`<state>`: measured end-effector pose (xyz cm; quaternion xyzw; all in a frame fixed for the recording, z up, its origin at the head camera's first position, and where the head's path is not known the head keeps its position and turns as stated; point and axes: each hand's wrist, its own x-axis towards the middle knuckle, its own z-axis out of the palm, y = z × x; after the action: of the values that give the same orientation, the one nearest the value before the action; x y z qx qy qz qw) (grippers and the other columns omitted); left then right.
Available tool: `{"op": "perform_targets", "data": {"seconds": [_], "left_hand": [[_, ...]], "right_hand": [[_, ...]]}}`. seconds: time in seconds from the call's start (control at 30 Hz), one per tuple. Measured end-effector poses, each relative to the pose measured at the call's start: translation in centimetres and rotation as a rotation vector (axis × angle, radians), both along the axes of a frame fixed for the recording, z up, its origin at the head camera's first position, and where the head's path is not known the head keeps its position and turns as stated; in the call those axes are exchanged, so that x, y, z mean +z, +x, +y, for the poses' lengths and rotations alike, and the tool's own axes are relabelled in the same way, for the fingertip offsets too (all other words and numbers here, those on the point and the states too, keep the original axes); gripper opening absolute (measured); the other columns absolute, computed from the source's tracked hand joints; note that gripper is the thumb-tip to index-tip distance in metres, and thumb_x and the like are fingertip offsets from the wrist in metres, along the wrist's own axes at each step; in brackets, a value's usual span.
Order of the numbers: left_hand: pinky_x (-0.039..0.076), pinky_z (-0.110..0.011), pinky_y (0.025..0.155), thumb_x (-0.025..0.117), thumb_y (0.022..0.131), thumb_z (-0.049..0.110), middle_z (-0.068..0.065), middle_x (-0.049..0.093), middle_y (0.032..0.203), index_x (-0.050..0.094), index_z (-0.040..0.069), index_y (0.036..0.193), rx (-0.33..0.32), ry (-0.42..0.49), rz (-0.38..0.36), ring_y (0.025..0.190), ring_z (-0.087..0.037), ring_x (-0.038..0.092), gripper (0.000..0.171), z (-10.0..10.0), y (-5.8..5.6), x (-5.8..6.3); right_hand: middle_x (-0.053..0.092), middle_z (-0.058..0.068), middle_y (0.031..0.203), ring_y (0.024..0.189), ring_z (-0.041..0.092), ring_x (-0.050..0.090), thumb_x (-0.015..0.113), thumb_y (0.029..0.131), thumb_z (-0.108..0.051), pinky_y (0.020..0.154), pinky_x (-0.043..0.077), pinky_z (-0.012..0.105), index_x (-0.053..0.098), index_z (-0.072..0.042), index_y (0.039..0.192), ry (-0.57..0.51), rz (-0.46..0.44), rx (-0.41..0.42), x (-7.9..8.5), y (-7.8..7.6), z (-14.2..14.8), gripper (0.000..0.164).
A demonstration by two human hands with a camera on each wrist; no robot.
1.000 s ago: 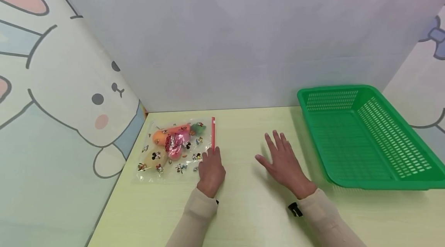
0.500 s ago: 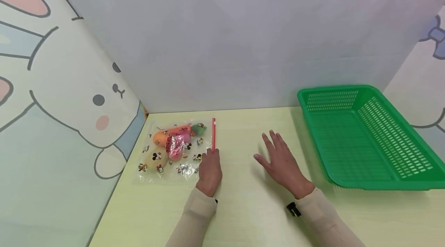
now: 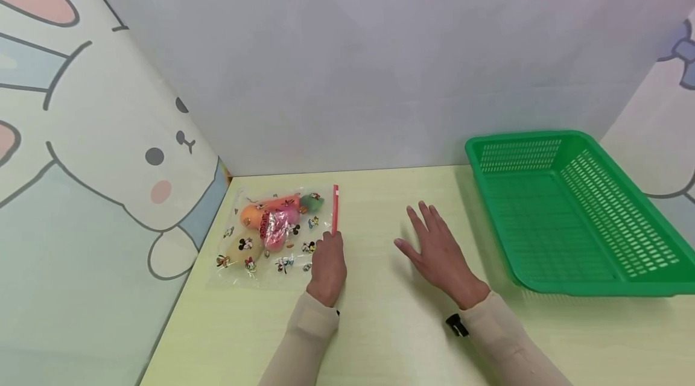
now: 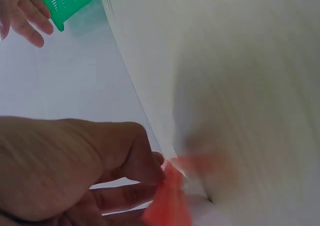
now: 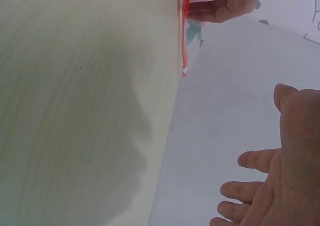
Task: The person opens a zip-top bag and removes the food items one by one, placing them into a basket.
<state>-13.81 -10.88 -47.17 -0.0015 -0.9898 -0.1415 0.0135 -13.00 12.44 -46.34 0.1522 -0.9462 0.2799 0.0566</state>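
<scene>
A clear zip bag printed with small cartoon figures lies at the table's back left. Orange, pink, green and pale yellow objects show through its plastic; their kinds are hard to tell. Along its right edge runs a red zip strip. My left hand pinches that red edge between thumb and fingers, as the red strip in the left wrist view shows. To the right, my right hand hovers over the table with fingers spread and straight, holding nothing. In the right wrist view its fingers are likewise extended.
A green plastic basket with slotted walls stands on the right of the pale table, with nothing seen inside. A grey wall closes off the back. Panels with cartoon rabbits stand at both sides.
My left hand's fingers have curled from lying over the bag's red edge to pinching it. The right hand has drifted slightly left. Bag and basket stay about where they were.
</scene>
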Motion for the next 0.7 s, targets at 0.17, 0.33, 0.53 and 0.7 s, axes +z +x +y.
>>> {"op": "perform_targets", "data": {"seconds": [0.17, 0.33, 0.53, 0.7], "left_hand": [[0.063, -0.047, 0.073, 0.065, 0.099, -0.008, -0.025, 0.065, 0.104, 0.066, -0.008, 0.122, 0.026, 0.003, -0.006, 0.089, -0.037, 0.07, 0.023, -0.17, -0.03, 0.18], [0.063, -0.047, 0.071, 0.066, 0.099, -0.007, -0.025, 0.066, 0.102, 0.067, -0.008, 0.123, 0.05, -0.028, 0.009, 0.086, -0.037, 0.071, 0.024, -0.19, -0.1, 0.06], [0.061, -0.045, 0.061, 0.069, 0.097, -0.005, -0.022, 0.068, 0.092, 0.073, -0.006, 0.11, 0.062, -0.123, 0.043, 0.075, -0.036, 0.073, 0.014, -0.04, -0.01, 0.08], [0.06, -0.044, 0.056, 0.07, 0.095, -0.006, -0.02, 0.065, 0.087, 0.074, -0.006, 0.101, 0.056, -0.152, 0.081, 0.07, -0.035, 0.072, 0.007, 0.15, 0.28, 0.16]], "right_hand": [[0.025, 0.031, 0.169, 0.158, 0.051, 0.018, 0.067, 0.104, -0.038, 0.127, 0.02, 0.06, 0.035, 0.003, 0.162, 0.0, 0.009, -0.001, 0.17, -0.01, -0.09, 0.078], [0.026, 0.031, 0.169, 0.158, 0.051, 0.019, 0.067, 0.104, -0.038, 0.126, 0.022, 0.061, 0.036, 0.003, 0.161, -0.001, 0.018, -0.002, 0.33, 0.02, -0.13, 0.077], [0.027, 0.032, 0.168, 0.157, 0.051, 0.02, 0.066, 0.104, -0.038, 0.126, 0.024, 0.061, 0.037, 0.004, 0.161, 0.007, 0.029, -0.005, 0.48, -0.01, -0.1, 0.076], [0.027, 0.032, 0.168, 0.157, 0.051, 0.02, 0.066, 0.105, -0.038, 0.126, 0.023, 0.061, 0.037, 0.004, 0.161, 0.003, 0.03, -0.005, 0.64, -0.01, -0.08, 0.075]]}}
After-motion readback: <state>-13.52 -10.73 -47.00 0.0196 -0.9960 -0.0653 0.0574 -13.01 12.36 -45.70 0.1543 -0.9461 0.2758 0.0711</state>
